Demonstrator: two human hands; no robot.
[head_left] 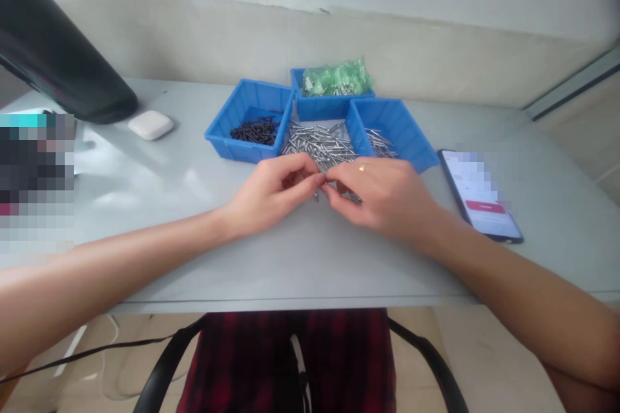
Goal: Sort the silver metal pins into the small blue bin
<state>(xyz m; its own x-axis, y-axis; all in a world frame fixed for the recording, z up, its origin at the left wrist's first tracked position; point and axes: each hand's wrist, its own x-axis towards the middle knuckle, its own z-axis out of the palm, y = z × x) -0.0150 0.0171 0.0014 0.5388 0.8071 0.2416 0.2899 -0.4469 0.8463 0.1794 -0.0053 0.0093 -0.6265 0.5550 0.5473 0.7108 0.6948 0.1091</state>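
Our left hand (268,190) and right hand (387,193) meet behind the middle of the surface's (290,264) front edge, fingers curled and tips together; whether they pinch anything we cannot tell. Silvery pins (317,142) lie heaped just beyond, between blue bins (247,151) toward the back edge.

Bare forearms (159,248) angled inward, hands (271,197) close together, fingertips (317,179) meeting

The hands (271,197) (387,193) meet at a pile of silver pins (317,144).
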